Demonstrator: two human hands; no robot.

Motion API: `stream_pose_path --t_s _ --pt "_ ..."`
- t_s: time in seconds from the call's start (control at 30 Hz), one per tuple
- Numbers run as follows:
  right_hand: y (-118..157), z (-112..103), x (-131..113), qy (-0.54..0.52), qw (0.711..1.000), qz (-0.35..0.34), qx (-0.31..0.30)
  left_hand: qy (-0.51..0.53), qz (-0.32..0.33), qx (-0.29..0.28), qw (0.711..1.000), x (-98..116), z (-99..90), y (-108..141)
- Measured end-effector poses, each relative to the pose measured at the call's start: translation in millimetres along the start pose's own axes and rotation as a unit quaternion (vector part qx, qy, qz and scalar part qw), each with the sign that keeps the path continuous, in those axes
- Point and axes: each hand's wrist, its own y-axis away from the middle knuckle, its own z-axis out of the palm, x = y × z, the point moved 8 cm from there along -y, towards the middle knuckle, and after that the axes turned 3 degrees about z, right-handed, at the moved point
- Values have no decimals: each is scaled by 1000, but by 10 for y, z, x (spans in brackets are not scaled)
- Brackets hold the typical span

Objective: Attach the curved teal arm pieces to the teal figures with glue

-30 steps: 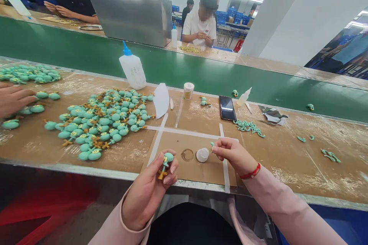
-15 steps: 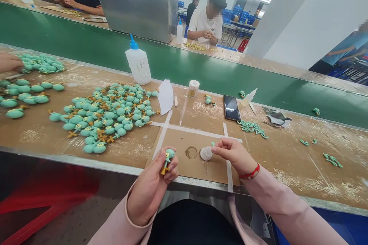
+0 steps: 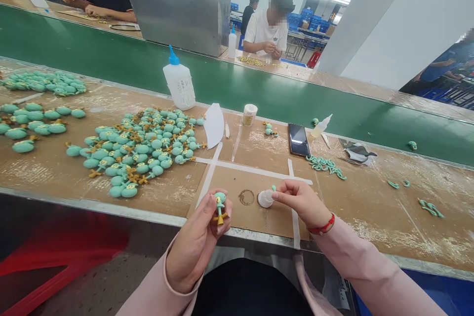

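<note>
In my left hand (image 3: pixel 200 234) is a small mint-green figurine (image 3: pixel 220 201) with a yellow face patch and a brown-gold base, pinched upright between thumb and fingers. My right hand (image 3: pixel 301 202) pinches a small mint-green curved piece (image 3: pixel 274 188), mostly hidden by the fingertips. Those fingertips are right beside a small white cup (image 3: pixel 265 198) on the cardboard; I cannot tell whether they touch it. Left of the cup is a brownish ring mark (image 3: pixel 246 197). Loose curved green pieces (image 3: pixel 326 165) lie beyond my right hand.
A big pile of green figurines (image 3: pixel 140 150) covers the bench to the left, with more green parts (image 3: pixel 44 126) farther left. Behind stand a blue-capped bottle (image 3: pixel 179 84) and a tape roll (image 3: pixel 250 115). A phone (image 3: pixel 298 139) lies right of centre. A green conveyor belt (image 3: pixel 259 86) runs beyond.
My left hand has turned the figurine so its base shows more fully. The right hand stays by the cup. A co-worker's hand at the far left has gone from view.
</note>
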Motion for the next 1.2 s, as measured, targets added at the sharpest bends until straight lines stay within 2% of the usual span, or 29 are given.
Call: stream_pose_path --t_s 0.3,0.43,0.57,0.7,0.83,1.2 --pt "-16 39 36 -2 1000 -5 -8 -18 1 4 1000 -18 -3 -21" --pt "32 -36 -94 13 999 -32 -15 -21 -3 1 1000 -16 -5 -9" --pt "117 -69 -236 71 992 -67 -75 -25 -11 -4 1000 -31 -12 -8" --pt "153 -34 -182 180 975 -48 -125 -21 -22 -6 1000 -80 -27 -14" --pt "134 -17 -167 225 967 -46 -115 -17 -29 -12 999 -124 -46 -22" --pt "115 16 -192 237 964 -34 -118 -44 -26 -13 999 -144 -89 -47"
